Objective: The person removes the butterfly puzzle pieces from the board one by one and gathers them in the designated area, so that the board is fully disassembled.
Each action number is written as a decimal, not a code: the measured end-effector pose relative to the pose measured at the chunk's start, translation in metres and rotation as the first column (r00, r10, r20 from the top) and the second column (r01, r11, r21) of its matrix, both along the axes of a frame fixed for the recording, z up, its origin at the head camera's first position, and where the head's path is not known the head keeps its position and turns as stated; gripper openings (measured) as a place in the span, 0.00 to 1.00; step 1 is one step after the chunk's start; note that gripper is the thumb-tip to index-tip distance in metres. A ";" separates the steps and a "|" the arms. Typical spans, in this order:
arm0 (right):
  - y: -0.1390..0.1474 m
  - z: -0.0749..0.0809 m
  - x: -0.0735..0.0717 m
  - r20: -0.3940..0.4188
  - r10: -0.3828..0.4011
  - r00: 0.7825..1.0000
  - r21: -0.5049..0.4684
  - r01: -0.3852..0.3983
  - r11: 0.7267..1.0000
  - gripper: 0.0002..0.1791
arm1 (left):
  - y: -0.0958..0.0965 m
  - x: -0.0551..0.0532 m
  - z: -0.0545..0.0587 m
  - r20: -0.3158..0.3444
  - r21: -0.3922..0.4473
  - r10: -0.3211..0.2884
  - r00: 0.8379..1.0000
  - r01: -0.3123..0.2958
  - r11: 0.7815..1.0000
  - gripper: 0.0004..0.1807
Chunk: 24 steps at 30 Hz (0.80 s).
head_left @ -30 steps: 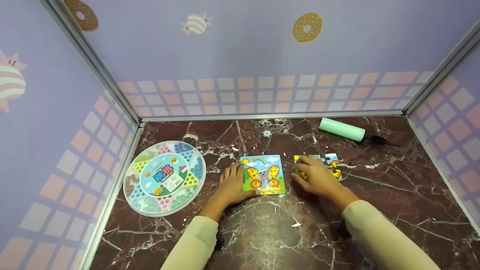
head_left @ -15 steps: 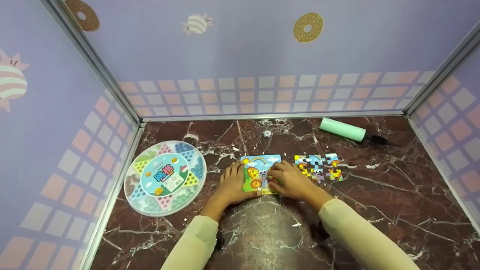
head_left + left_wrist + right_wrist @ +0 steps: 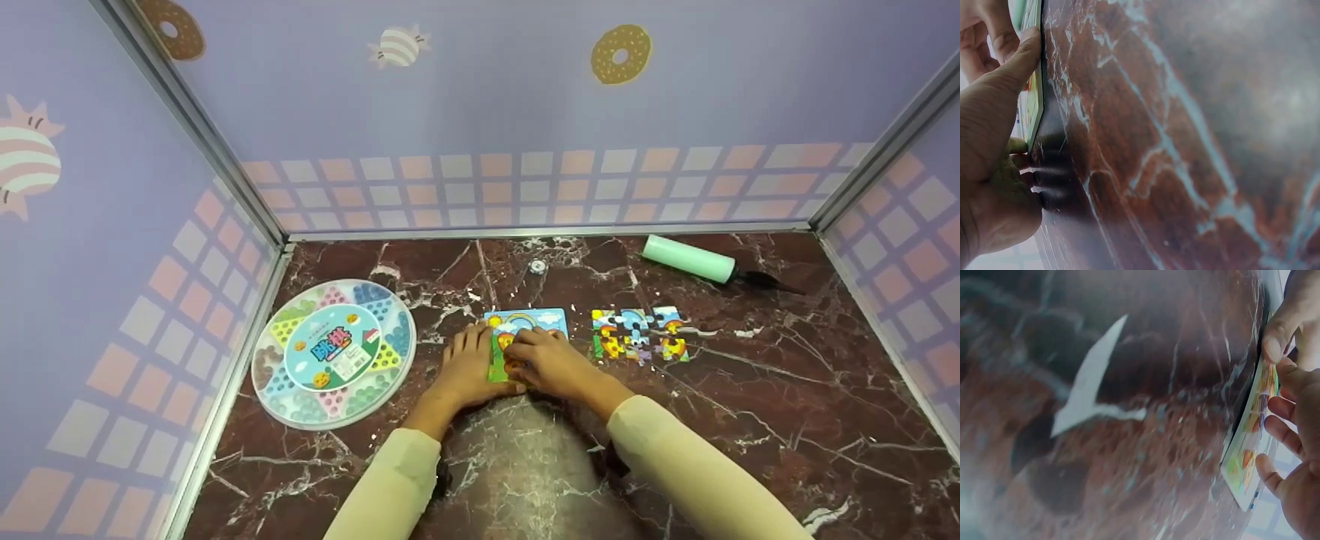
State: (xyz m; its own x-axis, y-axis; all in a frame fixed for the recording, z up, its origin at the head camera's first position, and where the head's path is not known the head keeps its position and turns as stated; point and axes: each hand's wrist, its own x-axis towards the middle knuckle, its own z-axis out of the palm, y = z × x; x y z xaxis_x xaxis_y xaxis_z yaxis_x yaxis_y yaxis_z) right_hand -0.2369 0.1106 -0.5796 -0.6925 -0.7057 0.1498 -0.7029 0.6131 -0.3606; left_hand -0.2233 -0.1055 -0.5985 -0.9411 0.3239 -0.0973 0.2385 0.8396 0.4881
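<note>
A square jigsaw puzzle (image 3: 517, 322) with a butterfly picture lies flat on the marble tabletop. My left hand (image 3: 469, 367) rests on its left side, with fingers along the left edge and thumb (image 3: 1023, 56) against the near edge. Over the puzzle's lower left bends my right hand (image 3: 551, 367), with its fingertips close to the left thumb. The right wrist view shows its fingers (image 3: 1283, 433) bent above the picture; whether they pinch a piece is hidden. To the right lie several loose puzzle pieces (image 3: 637, 345) in two rows.
A round Chinese checkers set (image 3: 334, 352) under a clear lid lies at the left. A mint green hand pump (image 3: 688, 259) with a black end lies at the back right. Near the back wall is a small round metallic object (image 3: 537, 266). Patterned walls (image 3: 517, 191) enclose the tabletop.
My right hand has moved left from the loose pieces, across to the puzzle's lower left, uncovering those pieces. My left hand stays at the puzzle's left edge.
</note>
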 end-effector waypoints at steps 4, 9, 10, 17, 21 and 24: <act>-0.006 0.000 -0.001 0.033 -0.024 0.999 0.028 0.023 0.999 0.15 | 0.002 0.003 0.007 0.006 -0.030 -0.004 1.000 0.004 1.000 0.68; -0.013 0.002 -0.002 0.040 -0.062 0.997 0.081 0.059 0.995 0.17 | 0.004 0.005 0.011 -0.002 -0.041 -0.006 1.000 0.006 0.999 0.67; -0.015 0.002 -0.002 0.038 -0.070 0.997 0.091 0.067 0.994 0.17 | 0.004 0.005 0.011 -0.011 -0.040 -0.007 1.000 0.006 0.999 0.67; -0.024 0.004 -0.002 0.044 -0.109 0.993 0.137 0.102 0.985 0.12 | 0.003 0.004 0.010 -0.026 -0.049 0.001 1.000 -0.002 0.999 0.68; -0.029 0.005 0.000 0.023 -0.102 0.995 0.172 0.097 0.980 0.14 | 0.003 0.004 0.008 -0.024 -0.043 0.009 1.000 -0.010 0.999 0.67; -0.033 0.006 0.002 0.009 -0.075 0.997 0.187 0.072 0.980 0.20 | 0.002 0.004 0.008 -0.022 -0.032 0.010 1.000 -0.010 0.999 0.66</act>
State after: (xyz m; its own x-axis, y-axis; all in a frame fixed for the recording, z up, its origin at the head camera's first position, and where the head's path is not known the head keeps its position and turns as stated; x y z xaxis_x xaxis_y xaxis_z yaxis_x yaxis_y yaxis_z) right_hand -0.2353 0.0778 -0.5732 -0.7450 -0.6670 0.0091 -0.6482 0.7207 -0.2458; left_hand -0.2192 -0.1034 -0.5908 -0.9463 0.3114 -0.0871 0.2402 0.8573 0.4553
